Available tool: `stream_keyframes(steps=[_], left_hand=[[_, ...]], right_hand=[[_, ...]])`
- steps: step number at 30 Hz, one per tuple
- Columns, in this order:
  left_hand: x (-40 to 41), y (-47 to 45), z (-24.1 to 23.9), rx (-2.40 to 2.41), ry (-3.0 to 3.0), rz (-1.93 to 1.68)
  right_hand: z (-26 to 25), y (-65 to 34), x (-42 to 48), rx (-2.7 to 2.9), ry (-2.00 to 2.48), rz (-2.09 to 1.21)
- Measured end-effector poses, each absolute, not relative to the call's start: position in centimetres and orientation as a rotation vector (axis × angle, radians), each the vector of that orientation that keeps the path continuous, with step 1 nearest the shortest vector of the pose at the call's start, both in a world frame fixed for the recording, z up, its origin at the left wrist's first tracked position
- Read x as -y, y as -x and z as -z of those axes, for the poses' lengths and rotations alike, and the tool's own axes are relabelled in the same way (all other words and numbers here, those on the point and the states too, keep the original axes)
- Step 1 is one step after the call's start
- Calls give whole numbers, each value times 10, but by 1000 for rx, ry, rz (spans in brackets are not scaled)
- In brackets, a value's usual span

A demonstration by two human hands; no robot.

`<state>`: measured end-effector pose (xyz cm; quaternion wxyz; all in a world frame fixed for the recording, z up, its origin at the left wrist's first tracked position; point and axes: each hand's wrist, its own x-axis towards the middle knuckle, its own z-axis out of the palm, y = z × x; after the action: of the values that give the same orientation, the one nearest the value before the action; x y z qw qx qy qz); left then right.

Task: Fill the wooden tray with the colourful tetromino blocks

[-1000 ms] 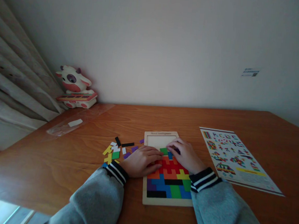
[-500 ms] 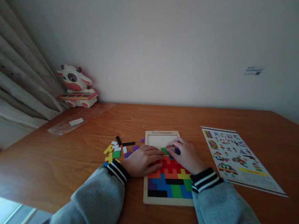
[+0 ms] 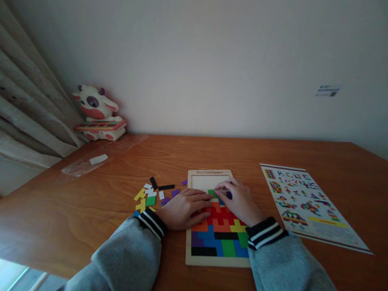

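Observation:
A wooden tray puzzle board (image 3: pixel 218 261) lies upright to me on the table, its lower part filled with coloured block pieces and its upper part bare. My left hand (image 3: pixel 186 207) rests flat over the board's left edge, fingers stretched rightward and holding nothing I can see. Over the upper right of the board, my right hand (image 3: pixel 238 199) has thumb and index finger bent at a green puzzle piece (image 3: pixel 212 193). The left fingertips reach close to the same piece. A yellow piece (image 3: pixel 239 226) and a black bar (image 3: pixel 226 235) lie in the tray below. My hands hide some pieces.
Several loose pieces, among them a green one (image 3: pixel 150 201) and a black one (image 3: pixel 166 187), lie left of the board. A printed pattern sheet (image 3: pixel 314 206) is at the right. Further back left are a clear plastic bag (image 3: pixel 86 167) and a cow toy (image 3: pixel 98 114).
Both hands keep almost the same place over the board. The view has shifted very slightly; the loose pieces and sheet stay where they were.

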<state>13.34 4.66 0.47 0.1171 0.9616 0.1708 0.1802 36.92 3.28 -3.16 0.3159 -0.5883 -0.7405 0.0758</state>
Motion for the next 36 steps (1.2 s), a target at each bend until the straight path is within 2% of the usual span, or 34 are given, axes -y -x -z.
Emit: stream_keyframes(steps=[12, 17, 24, 30, 36], left_hand=[[-47, -133, -3, -423, -2825, -530], [-47, -133, -3, -414, -2812, -511], [-47, -133, -3, -423, -2807, -522], [-47, -133, -4, -425, -2817, -531], [-47, -133, -3, -425, -2813, -551]], right_hand=[[21, -376, -30, 1916, 1448, -304], [17, -381, -30, 1901, 1486, -210], [12, -379, -28, 1856, 1506, -257], [20, -378, -29, 1988, 1515, -80], [27, -378, -31, 1987, 1468, -148]])
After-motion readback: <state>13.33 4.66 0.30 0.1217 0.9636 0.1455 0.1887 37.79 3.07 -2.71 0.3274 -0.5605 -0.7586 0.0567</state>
